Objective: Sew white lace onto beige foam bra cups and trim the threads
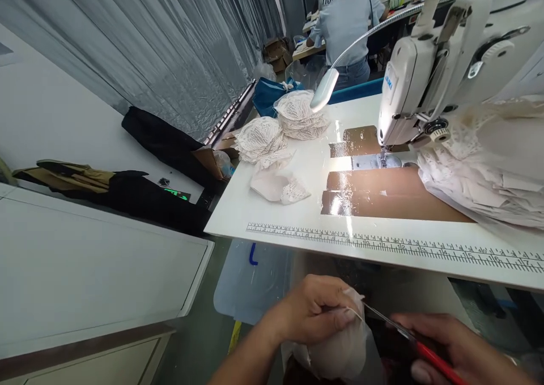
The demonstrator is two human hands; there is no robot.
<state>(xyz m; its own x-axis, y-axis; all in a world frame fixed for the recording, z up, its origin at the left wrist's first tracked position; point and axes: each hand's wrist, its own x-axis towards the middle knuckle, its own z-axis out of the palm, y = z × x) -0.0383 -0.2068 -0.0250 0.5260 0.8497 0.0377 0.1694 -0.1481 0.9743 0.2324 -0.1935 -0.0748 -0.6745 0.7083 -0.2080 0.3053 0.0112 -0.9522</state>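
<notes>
My left hand (321,308) is closed on a thin, pale fabric cup (346,351), pinching its upper edge between thumb and fingers, below the table's front edge. A loose thread or narrow edge strip shows by the thumb. My right hand (450,339) grips red-handled scissors (437,363), their slim metal blades pointing left. The tips meet the fabric's upper edge close to my left fingers; whether the blades are apart I cannot tell. On the table lies another pale piece with a lace corner (278,187), in front of two stacks of lace cups (261,138).
A white sewing machine (402,90) stands on the table (238,209), with a heap of pale lace-edged fabric (488,175) at its right. A lamp (325,90) arches over. Below is a translucent plastic bin (250,283). Another person (346,28) sits behind. A white cabinet (97,266) stands left.
</notes>
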